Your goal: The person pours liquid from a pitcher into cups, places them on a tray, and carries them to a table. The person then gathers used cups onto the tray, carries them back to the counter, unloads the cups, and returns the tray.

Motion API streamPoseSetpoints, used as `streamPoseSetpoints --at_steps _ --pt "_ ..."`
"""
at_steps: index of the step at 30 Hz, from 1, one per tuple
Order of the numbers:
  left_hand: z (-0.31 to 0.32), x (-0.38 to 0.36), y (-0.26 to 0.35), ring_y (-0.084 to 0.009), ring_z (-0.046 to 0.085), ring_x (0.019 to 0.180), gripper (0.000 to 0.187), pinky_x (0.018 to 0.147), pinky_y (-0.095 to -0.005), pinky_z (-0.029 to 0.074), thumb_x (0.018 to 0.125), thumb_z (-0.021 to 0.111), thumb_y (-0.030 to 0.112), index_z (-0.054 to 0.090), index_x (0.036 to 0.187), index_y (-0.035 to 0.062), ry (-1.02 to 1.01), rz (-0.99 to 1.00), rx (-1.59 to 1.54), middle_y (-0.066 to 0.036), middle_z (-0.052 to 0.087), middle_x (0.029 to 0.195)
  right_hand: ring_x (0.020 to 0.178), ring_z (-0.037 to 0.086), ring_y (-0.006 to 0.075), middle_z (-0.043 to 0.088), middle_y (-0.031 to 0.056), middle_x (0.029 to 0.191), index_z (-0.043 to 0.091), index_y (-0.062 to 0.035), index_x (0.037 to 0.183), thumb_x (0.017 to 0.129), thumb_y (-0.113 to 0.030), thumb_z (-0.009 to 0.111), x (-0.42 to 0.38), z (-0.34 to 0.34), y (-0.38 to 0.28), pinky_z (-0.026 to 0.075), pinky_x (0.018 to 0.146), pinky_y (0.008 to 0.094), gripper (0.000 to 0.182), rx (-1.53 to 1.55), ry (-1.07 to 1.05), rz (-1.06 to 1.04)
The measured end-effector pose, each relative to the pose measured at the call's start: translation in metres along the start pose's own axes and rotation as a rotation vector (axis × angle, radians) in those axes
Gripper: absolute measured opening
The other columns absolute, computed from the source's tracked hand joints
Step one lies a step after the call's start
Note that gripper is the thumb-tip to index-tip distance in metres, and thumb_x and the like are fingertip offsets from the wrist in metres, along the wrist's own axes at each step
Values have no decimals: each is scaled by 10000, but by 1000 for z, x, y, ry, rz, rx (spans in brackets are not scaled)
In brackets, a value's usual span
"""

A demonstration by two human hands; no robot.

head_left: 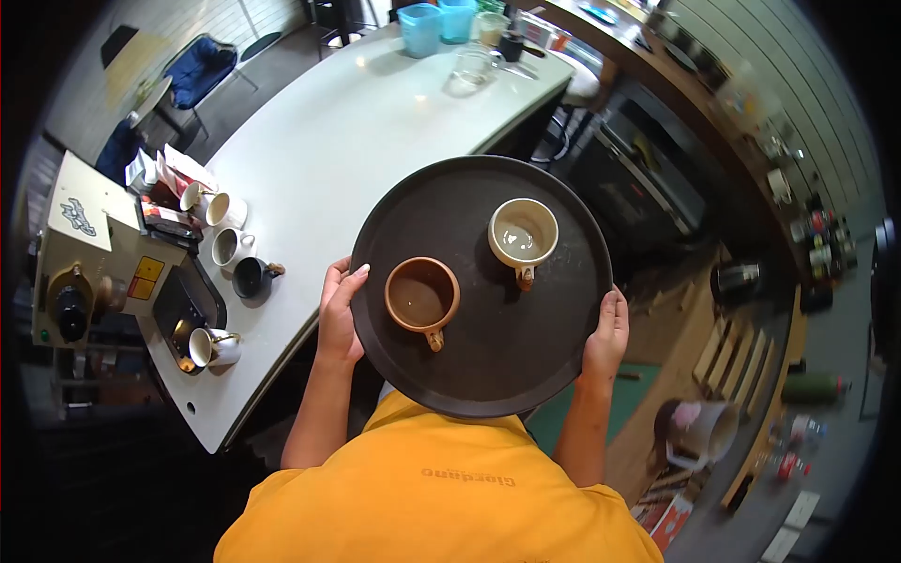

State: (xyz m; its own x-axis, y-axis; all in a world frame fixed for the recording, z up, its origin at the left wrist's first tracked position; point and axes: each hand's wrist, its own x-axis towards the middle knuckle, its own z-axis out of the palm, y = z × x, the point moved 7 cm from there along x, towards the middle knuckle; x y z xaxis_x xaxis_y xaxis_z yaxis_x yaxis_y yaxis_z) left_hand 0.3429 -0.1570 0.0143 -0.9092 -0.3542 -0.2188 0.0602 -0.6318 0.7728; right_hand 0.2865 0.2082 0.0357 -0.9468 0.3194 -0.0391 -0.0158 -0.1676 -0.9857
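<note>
Both my hands hold a round black serving tray (507,366) level in front of my body. My left hand (340,311) grips its left rim, thumb on top and the other fingers mostly hidden beneath. At the right rim, my right hand (607,336) is closed on the edge, its fingertips partly out of sight. On the tray stand two upright mugs. The brown mug (422,295) is at the left, nearer my left hand. A cream mug (523,233) sits farther back at the right. Both handles point toward me.
A long white counter (310,178) runs along the left. On it are a coffee grinder (94,253), several mugs (230,246), a black tray (178,310) and blue containers (419,30). A shelf with bottles (826,235) and a large pitcher (699,430) lie to the right.
</note>
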Motion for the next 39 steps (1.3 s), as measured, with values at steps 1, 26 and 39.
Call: streamPoseSetpoints --at_steps 1,26,39 --pt "-7 15 4 -208 620 1068 290 942 -356 522 964 525 117 458 1231 27 30 40 -1 -133 607 1160 1022 589 111 642 53 1136 568 3 1242 1064 -268 465 15 19 3 469 911 255 340 -9 -29 -2" --pt "-117 196 56 -127 560 1061 594 968 -259 410 919 686 231 483 1398 -56 720 138 333 -81 628 1145 931 561 72 629 32 1055 546 12 1272 1010 -250 599 248 359 116 443 826 216 375 -223 -644 75" --pt "-129 230 45 -169 614 1019 425 892 -296 463 917 657 234 608 1239 -40 954 170 385 -114 679 1110 1103 614 205 646 176 1206 507 91 1332 982 -201 616 296 456 162 459 963 306 468 -382 -920 -115"
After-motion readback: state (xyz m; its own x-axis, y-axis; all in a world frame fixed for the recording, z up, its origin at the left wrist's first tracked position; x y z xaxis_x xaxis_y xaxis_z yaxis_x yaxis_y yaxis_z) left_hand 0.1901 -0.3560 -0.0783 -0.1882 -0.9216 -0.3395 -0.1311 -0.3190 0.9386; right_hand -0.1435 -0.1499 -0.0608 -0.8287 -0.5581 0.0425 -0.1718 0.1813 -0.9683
